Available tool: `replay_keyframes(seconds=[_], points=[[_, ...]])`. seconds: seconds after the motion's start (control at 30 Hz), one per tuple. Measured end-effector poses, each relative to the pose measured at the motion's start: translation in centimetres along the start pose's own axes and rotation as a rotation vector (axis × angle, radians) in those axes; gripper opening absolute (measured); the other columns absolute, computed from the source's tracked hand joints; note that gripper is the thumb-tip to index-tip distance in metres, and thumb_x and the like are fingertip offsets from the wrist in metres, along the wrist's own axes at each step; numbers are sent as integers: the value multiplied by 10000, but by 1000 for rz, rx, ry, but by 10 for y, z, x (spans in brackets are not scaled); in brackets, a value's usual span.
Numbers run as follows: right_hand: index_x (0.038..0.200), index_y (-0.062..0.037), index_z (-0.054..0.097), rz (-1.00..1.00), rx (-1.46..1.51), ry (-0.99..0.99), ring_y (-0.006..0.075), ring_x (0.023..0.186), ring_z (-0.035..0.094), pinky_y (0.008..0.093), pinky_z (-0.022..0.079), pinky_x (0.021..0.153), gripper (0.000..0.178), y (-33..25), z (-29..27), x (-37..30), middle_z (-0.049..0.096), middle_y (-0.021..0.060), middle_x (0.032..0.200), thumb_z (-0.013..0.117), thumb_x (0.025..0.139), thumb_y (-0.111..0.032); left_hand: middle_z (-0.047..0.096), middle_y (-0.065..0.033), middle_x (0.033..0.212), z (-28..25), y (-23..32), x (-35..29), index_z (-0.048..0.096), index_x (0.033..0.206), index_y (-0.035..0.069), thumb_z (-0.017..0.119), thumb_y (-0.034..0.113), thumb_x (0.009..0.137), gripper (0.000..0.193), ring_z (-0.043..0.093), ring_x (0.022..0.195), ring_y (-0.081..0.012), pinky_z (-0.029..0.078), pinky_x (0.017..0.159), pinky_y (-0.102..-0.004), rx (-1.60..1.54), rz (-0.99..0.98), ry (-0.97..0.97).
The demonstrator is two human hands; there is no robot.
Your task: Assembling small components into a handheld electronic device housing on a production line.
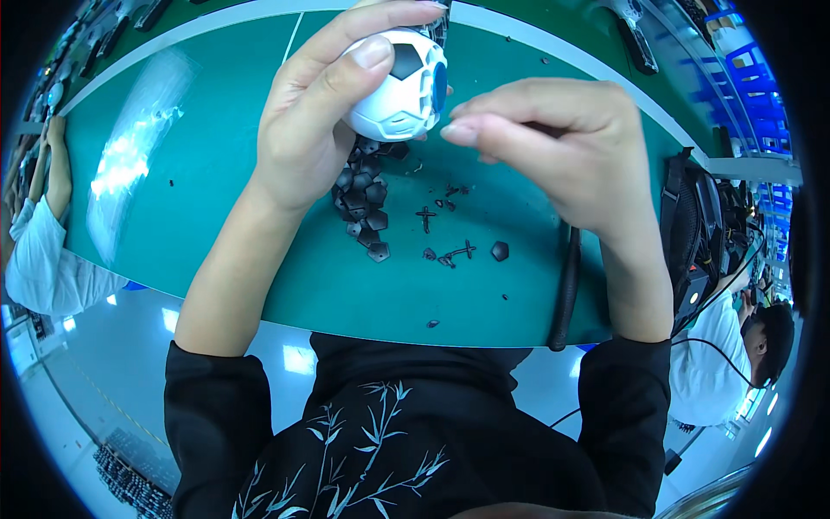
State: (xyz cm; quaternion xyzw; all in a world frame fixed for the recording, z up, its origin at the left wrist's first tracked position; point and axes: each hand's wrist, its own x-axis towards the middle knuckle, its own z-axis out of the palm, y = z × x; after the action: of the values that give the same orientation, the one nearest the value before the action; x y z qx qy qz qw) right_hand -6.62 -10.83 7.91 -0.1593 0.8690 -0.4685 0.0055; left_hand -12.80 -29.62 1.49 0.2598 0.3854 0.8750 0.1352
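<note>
My left hand [298,130] is wrapped round a white plastic toy football [370,112] at the far middle of the green table. A black pentagon sits in the ball's upper face, and its right side shows a dark bluish opening. My right hand [575,130] is just right of the ball, thumb and fingertips pinched together; anything between them is too small to make out. Below the ball lies a pile of black pentagon pieces [359,203]. One loose black pentagon [500,251] lies to the right, near small black cross-shaped bits [425,218].
A black rod-like handle [566,290] lies under my right forearm, reaching the near table edge. Black equipment with cables [685,208] stands at the right. Clear plastic sheeting [134,160] shines at the left. People sit at both sides.
</note>
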Motion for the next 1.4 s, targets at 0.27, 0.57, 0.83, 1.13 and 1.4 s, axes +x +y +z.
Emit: replay_keyframes(seconds=[0.27,0.57,0.83,1.13,1.4], points=[[995,18,734,119,585,206,106,655,558,210,428,555,152,-5,6,3,644,64,824,691,851,5,256,-240,1557,1,1,-1,497,1347,-83,489,159,942,472,448,1292,-273,345,1074,-364,79,-63,-49],[982,20,703,-406,195,17,106,749,540,200,426,668,192,2,13,-5,612,77,885,714,798,75,464,-235,1435,10,9,-3,522,1322,-13,466,262,952,464,653,1014,-306,592,789,-374,559,103,-102],[1002,4,667,-147,519,237,92,790,527,204,429,666,217,-7,30,-5,565,54,888,710,801,73,551,-203,1333,11,4,-10,534,1316,16,590,334,889,535,636,1009,-308,540,894,-391,431,47,-164],[995,-16,668,55,521,125,99,791,536,214,451,664,153,5,20,4,576,57,902,694,845,0,564,-201,1262,-11,11,-2,500,1314,-17,613,221,865,522,637,988,-297,553,801,-346,210,-128,-120],[964,-8,684,-100,-322,-6,158,788,579,253,501,694,141,27,50,0,623,71,930,701,836,-64,560,-237,1217,-7,17,5,442,1309,-35,597,3,833,502,658,848,-318,592,538,-319,-82,-105,92]])
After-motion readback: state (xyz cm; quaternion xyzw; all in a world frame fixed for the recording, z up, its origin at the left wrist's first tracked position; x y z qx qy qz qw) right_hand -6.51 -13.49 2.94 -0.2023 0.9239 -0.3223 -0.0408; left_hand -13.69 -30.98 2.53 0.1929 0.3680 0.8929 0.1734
